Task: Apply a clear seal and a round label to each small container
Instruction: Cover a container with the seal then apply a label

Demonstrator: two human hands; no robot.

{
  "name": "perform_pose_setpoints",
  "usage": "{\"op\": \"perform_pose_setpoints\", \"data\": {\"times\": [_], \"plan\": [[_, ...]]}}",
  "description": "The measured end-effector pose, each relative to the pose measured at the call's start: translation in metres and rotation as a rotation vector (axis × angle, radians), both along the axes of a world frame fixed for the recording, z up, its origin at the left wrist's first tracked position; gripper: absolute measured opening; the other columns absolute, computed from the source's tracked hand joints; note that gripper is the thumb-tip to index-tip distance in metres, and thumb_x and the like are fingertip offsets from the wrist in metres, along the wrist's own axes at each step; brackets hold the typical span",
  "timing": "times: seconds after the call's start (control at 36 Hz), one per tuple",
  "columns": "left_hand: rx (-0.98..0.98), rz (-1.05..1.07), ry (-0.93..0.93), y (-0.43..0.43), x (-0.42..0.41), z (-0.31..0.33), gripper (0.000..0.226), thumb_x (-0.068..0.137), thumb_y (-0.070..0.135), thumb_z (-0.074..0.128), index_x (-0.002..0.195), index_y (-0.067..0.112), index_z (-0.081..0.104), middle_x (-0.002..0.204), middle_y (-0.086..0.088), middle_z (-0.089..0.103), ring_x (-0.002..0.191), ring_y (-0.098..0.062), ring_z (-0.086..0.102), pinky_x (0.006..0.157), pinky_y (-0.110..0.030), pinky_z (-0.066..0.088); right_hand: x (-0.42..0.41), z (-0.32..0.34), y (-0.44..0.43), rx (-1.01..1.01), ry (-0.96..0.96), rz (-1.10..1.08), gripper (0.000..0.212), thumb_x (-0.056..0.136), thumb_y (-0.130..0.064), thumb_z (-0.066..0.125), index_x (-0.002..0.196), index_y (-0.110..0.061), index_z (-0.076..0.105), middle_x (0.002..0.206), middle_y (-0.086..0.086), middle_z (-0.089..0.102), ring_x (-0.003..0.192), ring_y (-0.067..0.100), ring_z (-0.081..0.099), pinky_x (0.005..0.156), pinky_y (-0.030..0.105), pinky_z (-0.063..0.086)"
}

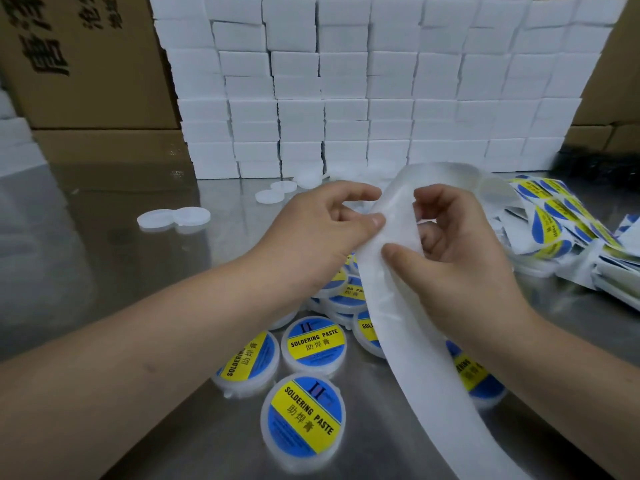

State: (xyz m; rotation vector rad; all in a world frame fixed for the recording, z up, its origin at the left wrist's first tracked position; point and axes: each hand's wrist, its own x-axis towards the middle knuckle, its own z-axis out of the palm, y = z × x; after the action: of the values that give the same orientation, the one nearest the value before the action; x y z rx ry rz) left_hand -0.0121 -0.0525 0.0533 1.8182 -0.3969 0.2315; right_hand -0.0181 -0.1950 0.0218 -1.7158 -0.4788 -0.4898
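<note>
A long white backing strip [408,341] with clear seals runs from the upper middle down to the bottom right. My left hand [322,230] pinches its left edge between thumb and fingers. My right hand [460,244] pinches the strip from the right, thumb on its front face. Below the hands lie several small round white containers [304,417] with blue and yellow "Soldering Paste" labels, some hidden under the strip. Unlabelled white containers [173,218] sit further back on the left.
The metal table [121,271] carries a pile of blue and yellow label sheets [561,220] at the right. A wall of stacked white boxes [363,91] stands behind, flanked by cardboard cartons [86,64].
</note>
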Motion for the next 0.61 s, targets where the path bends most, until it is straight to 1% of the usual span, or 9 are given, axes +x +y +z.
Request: {"op": "perform_pose_setpoints", "data": {"times": [0.06,0.08,0.14,0.19,0.25,0.36,0.44,0.53,0.61], "plan": [[-0.018,0.001,-0.012,0.0,-0.001,0.0,0.017,0.083,0.02,0.063,0.094,0.034,0.063,0.07,0.006,0.062,0.067,-0.007,0.064,0.071,-0.023,0.051,0.003,-0.001,-0.001,0.074,0.041,0.004,0.031,0.064,-0.034,0.062,0.093,-0.037,0.049,0.075,-0.026,0.059,0.069,0.0,0.057,0.067,0.019,0.048],[-0.011,0.0,-0.018,0.0,-0.001,0.0,0.018,0.083,0.02,0.063,0.095,0.034,0.063,0.07,0.006,0.06,0.069,-0.011,0.064,0.073,-0.027,0.052,0.004,-0.001,-0.001,0.128,0.073,0.003,0.026,0.066,-0.036,0.059,0.09,-0.034,0.052,0.07,-0.025,0.059,0.067,-0.002,0.056,0.066,0.017,0.046],[0.029,-0.003,-0.039,0.0,-0.001,-0.001,0.022,0.082,0.02,0.063,0.1,0.034,0.063,0.067,0.008,0.057,0.072,-0.018,0.064,0.076,-0.031,0.052,0.004,0.002,-0.003,0.221,0.141,-0.002,0.016,0.07,-0.039,0.054,0.082,-0.028,0.058,0.064,-0.018,0.061,0.061,0.0,0.057,0.061,0.017,0.046],[0.083,0.0,-0.067,0.0,-0.002,-0.002,0.027,0.082,0.02,0.064,0.104,0.036,0.063,0.061,0.013,0.052,0.066,-0.01,0.059,0.072,-0.025,0.051,0.005,0.005,-0.004,0.262,0.181,0.006,0.02,0.073,-0.039,0.049,0.076,-0.024,0.061,0.063,-0.011,0.064,0.058,0.003,0.059,0.058,0.018,0.049],[0.155,0.011,-0.1,-0.001,-0.003,-0.003,0.033,0.082,0.021,0.064,0.108,0.04,0.061,0.061,0.014,0.049,0.061,-0.003,0.052,0.066,-0.018,0.047,0.005,0.007,-0.005,0.241,0.202,-0.004,0.026,0.073,-0.042,0.048,0.074,-0.022,0.065,0.066,-0.007,0.066,0.06,0.006,0.061,0.063,0.023,0.05],[0.345,0.022,-0.151,-0.002,-0.009,-0.004,0.04,0.082,0.027,0.063,0.117,0.044,0.056,0.067,0.013,0.051,0.071,-0.001,0.053,0.065,-0.011,0.039,0.002,0.007,-0.003,0.168,0.181,-0.013,0.021,0.07,-0.045,0.053,0.071,-0.031,0.069,0.066,-0.003,0.065,0.064,0.006,0.061,0.064,0.024,0.05],[0.454,0.017,-0.162,-0.003,-0.011,-0.004,0.039,0.08,0.033,0.061,0.116,0.048,0.055,0.07,0.017,0.05,0.071,0.007,0.048,0.063,-0.006,0.036,0.0,0.007,-0.002,0.13,0.198,-0.027,0.047,0.061,-0.055,0.055,0.082,-0.014,0.062,0.08,0.02,0.058,0.067,0.014,0.054,0.066,0.033,0.046],[0.49,0.007,-0.167,-0.003,-0.013,-0.004,0.034,0.076,0.041,0.058,0.105,0.058,0.054,0.079,0.014,0.048,0.08,0.007,0.045,0.067,-0.006,0.033,0.001,0.008,-0.002,0.136,0.235,-0.019,0.025,0.066,-0.045,0.056,0.077,-0.026,0.069,0.079,0.012,0.066,0.069,0.013,0.059,0.069,0.034,0.048],[0.496,-0.017,-0.162,-0.004,-0.013,-0.003,0.024,0.072,0.045,0.053,0.089,0.061,0.054,0.091,0.013,0.05,0.088,0.006,0.046,0.074,-0.005,0.033,0.003,0.005,-0.003,0.079,0.247,0.019,0.02,0.068,-0.028,0.054,0.08,-0.029,0.07,0.079,0.008,0.069,0.065,0.013,0.064,0.059,0.029,0.05]]}}
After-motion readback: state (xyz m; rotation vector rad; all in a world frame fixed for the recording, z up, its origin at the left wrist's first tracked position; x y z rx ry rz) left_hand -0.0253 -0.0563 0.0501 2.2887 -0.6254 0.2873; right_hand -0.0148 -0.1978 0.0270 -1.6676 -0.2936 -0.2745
